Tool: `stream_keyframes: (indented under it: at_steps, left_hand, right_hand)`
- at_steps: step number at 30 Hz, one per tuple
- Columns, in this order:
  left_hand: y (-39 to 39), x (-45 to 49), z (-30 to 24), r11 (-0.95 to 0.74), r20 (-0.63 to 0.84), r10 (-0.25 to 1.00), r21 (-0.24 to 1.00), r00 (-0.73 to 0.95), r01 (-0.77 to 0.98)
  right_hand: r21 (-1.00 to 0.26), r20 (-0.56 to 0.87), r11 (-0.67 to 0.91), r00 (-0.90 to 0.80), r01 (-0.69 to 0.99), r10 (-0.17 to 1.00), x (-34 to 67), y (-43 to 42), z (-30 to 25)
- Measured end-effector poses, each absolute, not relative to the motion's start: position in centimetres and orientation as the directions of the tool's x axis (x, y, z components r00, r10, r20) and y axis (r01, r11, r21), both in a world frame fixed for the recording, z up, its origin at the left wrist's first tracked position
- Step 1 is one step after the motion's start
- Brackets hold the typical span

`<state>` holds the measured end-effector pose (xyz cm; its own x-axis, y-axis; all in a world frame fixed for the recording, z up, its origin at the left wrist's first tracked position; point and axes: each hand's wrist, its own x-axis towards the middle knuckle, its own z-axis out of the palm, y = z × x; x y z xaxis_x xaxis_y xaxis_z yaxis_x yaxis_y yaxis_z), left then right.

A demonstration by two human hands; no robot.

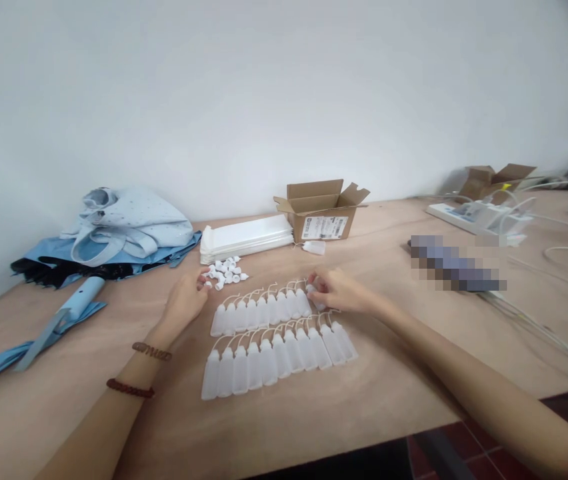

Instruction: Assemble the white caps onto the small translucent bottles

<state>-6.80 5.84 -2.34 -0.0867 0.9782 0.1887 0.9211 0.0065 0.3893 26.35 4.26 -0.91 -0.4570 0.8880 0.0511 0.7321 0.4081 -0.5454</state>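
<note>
My left hand (187, 295) is at the near left edge of a pile of small white caps (229, 270), its fingers bent together on one cap. My right hand (337, 290) pinches a small translucent squeeze bottle (318, 303) at the right end of the far row. Several more such bottles (264, 310) lie side by side in that row, each with a thin pale cord at its neck. A nearer row of bottles (277, 357) lies parallel to it, the last ones on the right slightly tilted.
Behind the caps lies a stack of white flat packets (247, 238) beside an open cardboard box (321, 217); one loose bottle (314, 247) lies before the box. A light blue bag (134, 220) and a folded umbrella (77, 303) are left. Right are a blurred-out object (457, 263) and a power strip (464, 217) with cables.
</note>
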Motion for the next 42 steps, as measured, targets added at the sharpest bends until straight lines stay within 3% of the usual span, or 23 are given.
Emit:
stream_keyframes:
  at_steps: [12, 20, 24, 28, 35, 42]
  left_hand:
    - [5.3, -6.5, -1.8, 0.064, 0.176, 0.976, 0.331, -0.128, 0.942]
    - [3.7, -3.7, -0.7, -0.064, 0.358, 0.923, 0.503, -0.140, 0.862]
    - [2.5, -1.3, -0.9, -0.188, 0.298, 0.953, 0.719, -0.053, 0.669]
    - [1.2, 0.8, -0.8, -0.130, 0.101, 0.990, 0.922, 0.097, 0.365]
    - [-0.1, 2.2, 0.3, 0.038, -0.055, 0.987, 0.992, 0.153, 0.116]
    - [-0.6, 2.1, 0.8, -0.073, 0.061, 0.976, 0.996, 0.211, 0.051]
  right_hand:
    - [-0.440, 0.144, 0.461, -0.447, 0.770, 0.883, 26.8, 5.0, -1.9]
    - [-0.456, 0.273, 0.476, -0.390, 0.752, 0.879, 26.6, 4.8, -1.8]
    - [-0.543, 0.429, 0.524, -0.319, 0.657, 0.845, 25.7, 3.8, -1.1]
    - [-0.603, 0.533, 0.601, -0.295, 0.525, 0.793, 24.3, 2.2, -0.9]
    - [-0.634, 0.541, 0.695, -0.447, 0.339, 0.712, 22.6, 0.1, -0.9]
    - [-0.658, 0.486, 0.671, -0.487, 0.343, 0.726, 22.2, -0.5, -0.3]
